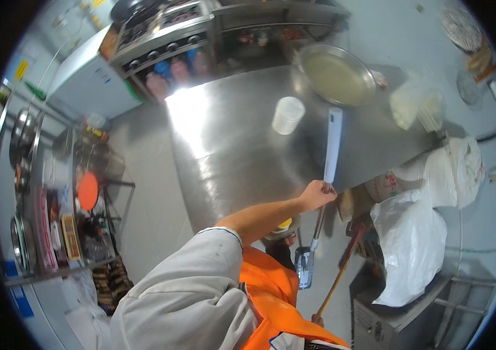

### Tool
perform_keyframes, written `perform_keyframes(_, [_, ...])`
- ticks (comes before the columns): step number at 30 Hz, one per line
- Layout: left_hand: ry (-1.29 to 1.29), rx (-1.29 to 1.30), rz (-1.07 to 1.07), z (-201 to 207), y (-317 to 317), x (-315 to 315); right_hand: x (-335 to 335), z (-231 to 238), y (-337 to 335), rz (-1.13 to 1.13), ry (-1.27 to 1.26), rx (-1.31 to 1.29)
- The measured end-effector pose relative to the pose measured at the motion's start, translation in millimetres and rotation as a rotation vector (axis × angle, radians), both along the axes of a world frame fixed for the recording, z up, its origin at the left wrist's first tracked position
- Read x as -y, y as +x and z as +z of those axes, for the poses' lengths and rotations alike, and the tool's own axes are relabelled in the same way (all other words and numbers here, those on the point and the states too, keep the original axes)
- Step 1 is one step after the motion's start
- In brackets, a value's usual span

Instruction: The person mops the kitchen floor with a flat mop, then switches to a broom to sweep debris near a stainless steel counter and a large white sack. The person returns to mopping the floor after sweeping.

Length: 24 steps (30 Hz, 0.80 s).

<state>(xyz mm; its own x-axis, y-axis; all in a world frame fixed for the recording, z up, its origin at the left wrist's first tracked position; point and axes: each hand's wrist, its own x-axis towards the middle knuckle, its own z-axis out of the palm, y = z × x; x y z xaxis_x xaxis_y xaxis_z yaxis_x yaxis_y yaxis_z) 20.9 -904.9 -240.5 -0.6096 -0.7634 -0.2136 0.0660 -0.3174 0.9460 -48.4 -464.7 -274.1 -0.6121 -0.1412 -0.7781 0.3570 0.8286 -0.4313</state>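
Note:
My left hand (318,195) is closed round a long-handled cleaning tool, just below its white grip (333,143). The grip points away over the steel table. From my hand the metal pole runs down to a flat blue head (303,268) near the floor; whether it is a mop or a brush I cannot tell. Low in the view, only a small part of my right hand (317,319) shows, at the lower end of a yellow stick (336,284). It appears wrapped round the stick. A dark red part (357,234) is at the stick's far end.
On the steel table (230,134) stand a white tub (288,115) and a wide metal bowl of pale liquid (337,76). White sacks (408,245) crowd the right side. Shelves (55,227) line the left, a stove (166,44) the back.

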Motion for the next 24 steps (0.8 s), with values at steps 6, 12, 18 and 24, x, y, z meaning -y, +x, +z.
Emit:
perform_keyframes(6, [0.081, -0.019, 0.04, 11, 80, -61, -9, 11, 21, -0.055, -0.072, 0.133])
perform_keyframes(12, [-0.044, 0.111, -0.037, 11, 209, -148, -59, 22, -20, -0.169, -0.116, 0.263])
perform_keyframes(18, [0.127, 0.107, 0.288, 44, 302, -249, -52, 25, -47, -0.197, -0.176, 0.331])
perform_keyframes(24, [0.241, -0.021, 0.435, 92, 361, -286, 4, 48, -5, -0.339, -0.342, 0.453])
